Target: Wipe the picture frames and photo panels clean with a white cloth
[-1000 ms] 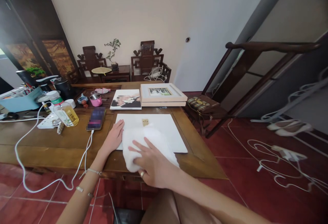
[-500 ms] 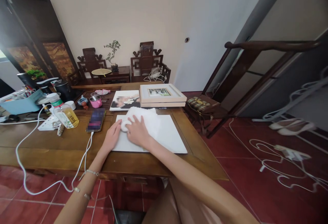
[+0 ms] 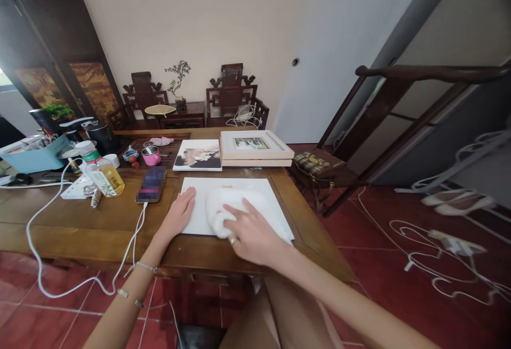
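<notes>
A white board (image 3: 263, 196) lies flat on the wooden table (image 3: 99, 221) in front of me. My right hand (image 3: 251, 234) presses a soft white cloth (image 3: 227, 205) onto the board, its fingers spread over the cloth's near edge. My left hand (image 3: 179, 213) rests flat on the board's left edge, fingers stretched out, with nothing in it.
Behind the board lie a photo print (image 3: 198, 155) and stacked picture frames (image 3: 255, 148). A phone (image 3: 150, 184) on a white cable, an oil bottle (image 3: 101, 173), a pink cup (image 3: 150, 155) and a blue box (image 3: 34, 155) stand left. White cables (image 3: 431, 242) trail over the red floor at right.
My right hand has drawn the cloth back from the board's far left toward the near middle. Before that it had pushed it away from me. My left hand stayed on the board's edge.
</notes>
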A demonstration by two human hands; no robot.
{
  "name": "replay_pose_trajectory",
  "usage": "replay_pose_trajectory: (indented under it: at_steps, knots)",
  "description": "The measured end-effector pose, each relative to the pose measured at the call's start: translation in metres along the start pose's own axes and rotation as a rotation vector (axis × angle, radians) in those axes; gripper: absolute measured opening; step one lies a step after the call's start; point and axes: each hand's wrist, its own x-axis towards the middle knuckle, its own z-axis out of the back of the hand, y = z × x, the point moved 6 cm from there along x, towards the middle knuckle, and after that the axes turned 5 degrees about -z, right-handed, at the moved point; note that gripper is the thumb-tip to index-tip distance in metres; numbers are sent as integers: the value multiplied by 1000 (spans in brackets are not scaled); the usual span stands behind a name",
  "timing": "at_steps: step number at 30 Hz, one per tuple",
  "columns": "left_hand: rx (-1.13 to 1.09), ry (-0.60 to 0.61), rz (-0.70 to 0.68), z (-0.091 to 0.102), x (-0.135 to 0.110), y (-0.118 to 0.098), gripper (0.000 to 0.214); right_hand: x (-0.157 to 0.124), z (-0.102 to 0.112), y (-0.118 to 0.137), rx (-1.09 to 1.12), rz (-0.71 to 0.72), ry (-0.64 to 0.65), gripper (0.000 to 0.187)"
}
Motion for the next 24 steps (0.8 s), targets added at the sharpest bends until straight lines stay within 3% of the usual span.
replay_pose_trajectory:
  at_steps: [3,6,10,13,16,18,24]
  knots:
    - [37,17,-21,-2,0,2,48,31,2,-25,-14,-122,-26,31]
    - [45,23,-35,-1,0,1,45,75,0,-34,11,-189,-46,34]
    - [53,21,-34,3,0,-6,43,128,0,-16,64,-161,-56,35]
    - [46,22,-51,5,0,-12,39,149,-1,1,98,-146,-67,36]
    - [38,20,-54,5,-1,-13,39,152,-2,-1,121,-171,-72,37]
    - [43,19,-41,4,-1,-9,41,145,-3,-16,134,-211,-65,38]
    - [52,16,-29,0,-2,2,43,91,11,-96,169,-347,-72,44]
